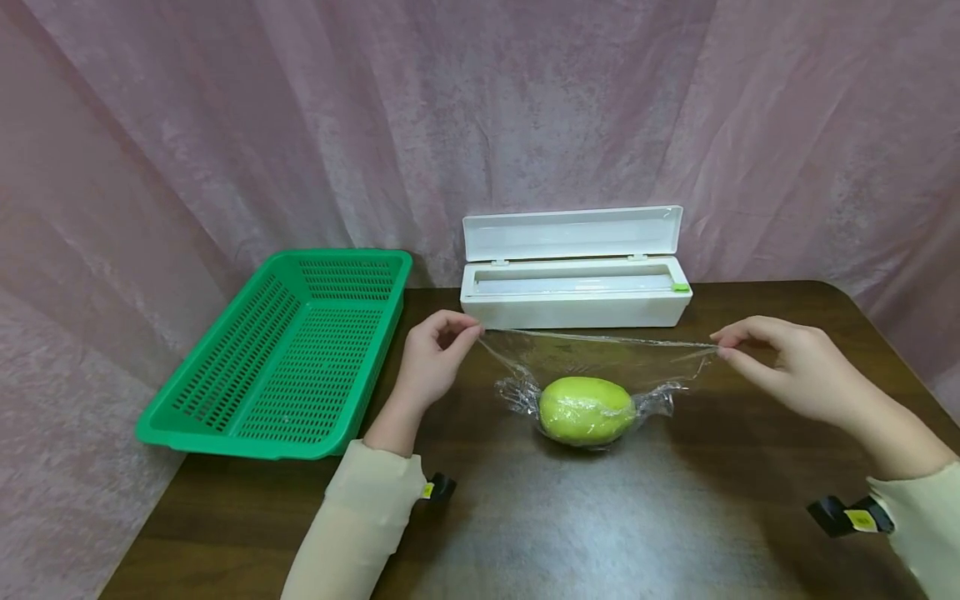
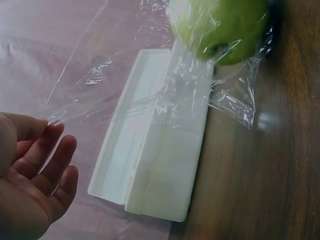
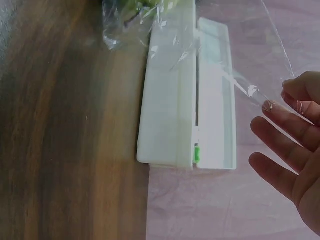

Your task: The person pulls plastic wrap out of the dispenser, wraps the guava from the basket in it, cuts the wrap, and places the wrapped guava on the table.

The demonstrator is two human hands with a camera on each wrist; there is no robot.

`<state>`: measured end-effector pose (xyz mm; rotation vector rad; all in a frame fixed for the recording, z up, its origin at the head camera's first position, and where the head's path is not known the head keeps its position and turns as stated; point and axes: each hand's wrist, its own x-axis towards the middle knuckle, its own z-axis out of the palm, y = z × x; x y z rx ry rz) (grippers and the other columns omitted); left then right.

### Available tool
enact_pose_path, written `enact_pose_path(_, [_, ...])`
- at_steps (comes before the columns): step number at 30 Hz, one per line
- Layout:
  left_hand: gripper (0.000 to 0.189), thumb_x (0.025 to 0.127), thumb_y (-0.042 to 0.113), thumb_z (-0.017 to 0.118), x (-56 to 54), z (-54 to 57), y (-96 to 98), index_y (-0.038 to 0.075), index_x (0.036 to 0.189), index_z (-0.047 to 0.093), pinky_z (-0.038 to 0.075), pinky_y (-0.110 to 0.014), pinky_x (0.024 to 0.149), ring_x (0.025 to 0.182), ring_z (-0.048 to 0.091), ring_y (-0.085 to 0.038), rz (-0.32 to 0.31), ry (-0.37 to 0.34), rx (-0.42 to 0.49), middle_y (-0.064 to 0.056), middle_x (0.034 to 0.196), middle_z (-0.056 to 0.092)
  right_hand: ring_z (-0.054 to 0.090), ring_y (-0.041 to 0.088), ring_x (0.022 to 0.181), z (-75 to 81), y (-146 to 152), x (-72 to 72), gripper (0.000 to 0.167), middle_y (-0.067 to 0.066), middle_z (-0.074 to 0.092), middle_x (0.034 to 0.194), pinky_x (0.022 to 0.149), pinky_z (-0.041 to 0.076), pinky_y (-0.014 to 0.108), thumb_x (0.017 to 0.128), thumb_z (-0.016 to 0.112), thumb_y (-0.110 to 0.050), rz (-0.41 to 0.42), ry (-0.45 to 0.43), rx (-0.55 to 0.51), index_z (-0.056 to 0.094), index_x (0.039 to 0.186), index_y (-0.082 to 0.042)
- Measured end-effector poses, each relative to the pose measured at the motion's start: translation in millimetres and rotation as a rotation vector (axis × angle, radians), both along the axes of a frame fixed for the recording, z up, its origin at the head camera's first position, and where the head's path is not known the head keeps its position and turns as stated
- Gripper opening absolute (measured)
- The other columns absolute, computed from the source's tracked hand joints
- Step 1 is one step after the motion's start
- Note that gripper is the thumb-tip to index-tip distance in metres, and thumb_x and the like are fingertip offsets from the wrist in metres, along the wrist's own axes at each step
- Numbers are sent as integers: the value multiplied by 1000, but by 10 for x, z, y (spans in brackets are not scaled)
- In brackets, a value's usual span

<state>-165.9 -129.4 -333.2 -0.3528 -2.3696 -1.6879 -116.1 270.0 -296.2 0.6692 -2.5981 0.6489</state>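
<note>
A yellow-green oval fruit (image 1: 585, 410), perhaps a mango or melon, lies on the table partly covered in clear plastic wrap (image 1: 600, 354). Bunched ends of the film stick out at its left and right. My left hand (image 1: 435, 354) pinches the left corner of the film's far edge between thumb and index finger. Across from it, my right hand (image 1: 795, 367) pinches the right corner. Between both hands the film is stretched into a taut straight edge above and behind the fruit. In the left wrist view the fruit (image 2: 220, 30) shows through the wrinkled film.
Behind the film stands a white plastic wrap dispenser (image 1: 573, 312), its lid (image 1: 573, 233) raised, with a small green slider (image 1: 680, 287) at the right end. A green slotted basket (image 1: 367, 387) sits on the left of the dark wooden table (image 1: 600, 533). A pink curtain (image 1: 450, 108) hangs behind.
</note>
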Motion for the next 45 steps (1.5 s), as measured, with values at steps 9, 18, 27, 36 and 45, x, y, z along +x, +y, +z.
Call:
enact_pose_path(9, [11, 88, 16, 67, 134, 34, -95, 7, 95, 68, 48, -29, 67, 75, 57, -16, -56, -3, -16, -9, 89, 68, 52, -14, 79, 16, -15, 257, 30, -7, 69, 94, 55, 37, 10, 77, 73, 2, 50, -44, -69, 68, 93, -23])
enact_pose_path(18, [10, 90, 17, 64, 323, 57, -210, 12, 99, 68, 47, -26, 64, 77, 56, -19, -143, -33, -77, -5, 96, 68, 53, -13, 87, -68, -11, 474, 40, -18, 65, 98, 53, 35, 11, 73, 74, 5, 120, -82, -63, 64, 91, -29])
enact_pose_path(27, [9, 89, 14, 65, 492, -13, -363, 10, 97, 66, 53, -30, 74, 94, 61, -19, -287, -71, -140, -7, 109, 66, 54, -8, 86, -201, -23, 633, 42, -16, 63, 102, 51, 35, 11, 75, 75, 2, 150, -148, -35, 57, 88, -34])
enact_pose_path(36, [6, 89, 13, 65, 566, -90, -452, 9, 93, 66, 53, -29, 76, 88, 59, -16, -464, -189, -206, -4, 101, 63, 53, -6, 88, -397, 2, 640, 50, -16, 60, 95, 66, 37, 8, 68, 78, 6, 263, -115, -25, 57, 89, -34])
enact_pose_path(45, [6, 88, 14, 67, 536, -238, -459, 10, 92, 69, 48, -23, 65, 76, 54, -15, -559, -292, -349, -1, 88, 66, 52, -6, 76, -596, 21, 581, 37, -19, 56, 84, 66, 41, 10, 73, 76, 1, 317, -203, -47, 60, 86, -30])
